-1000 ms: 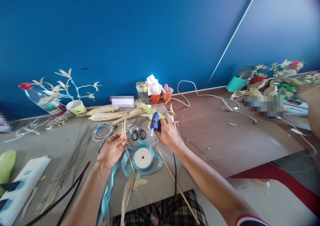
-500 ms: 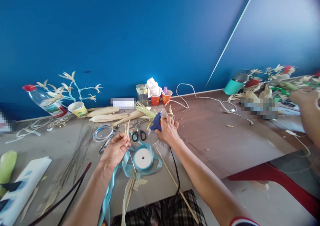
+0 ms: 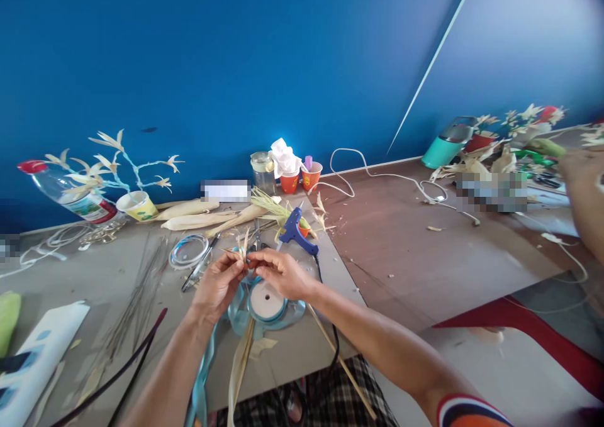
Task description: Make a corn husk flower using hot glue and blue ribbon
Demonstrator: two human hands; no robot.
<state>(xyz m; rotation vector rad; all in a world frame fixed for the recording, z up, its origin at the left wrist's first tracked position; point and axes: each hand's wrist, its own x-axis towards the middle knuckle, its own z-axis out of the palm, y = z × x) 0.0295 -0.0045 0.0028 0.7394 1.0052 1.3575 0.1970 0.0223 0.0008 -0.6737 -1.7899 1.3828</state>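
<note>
grey tabletop: left hand and right hand both pinch small pale dried-husk flower; blue glue gun lies just beyond right hand.

glue gun ahead, open tabletop at right

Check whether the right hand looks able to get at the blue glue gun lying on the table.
Probably yes. The blue glue gun lies just beyond the right hand with nothing between them, though that hand and the left hand both pinch a pale dried-husk flower.
</note>
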